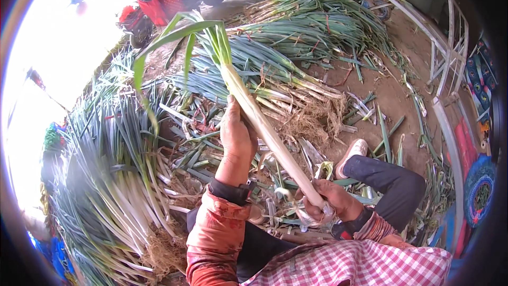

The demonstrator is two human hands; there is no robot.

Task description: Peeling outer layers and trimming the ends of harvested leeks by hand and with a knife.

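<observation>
A single large green onion [272, 135] slants across the middle, its green leaves bent over at the upper left and its pale root end at the lower right. My left hand [238, 133] holds the stalk about halfway up, thumb lying along it and fingers partly hidden behind. Around the root end, the fingers of my right hand [336, 200] are closed, with thin whitish peel hanging beside them. Bare pale stalk shows between the two hands. On the ground underneath lie scattered trimmed leaves and peelings [270, 180].
To the left lies a big heap of green onions [121, 196], roots toward me. Another rooted pile [296, 90] lies ahead, with more bundles [317, 26] beyond. A metal frame [447, 122] curves along the right. My bent leg [389, 180] extends at the right.
</observation>
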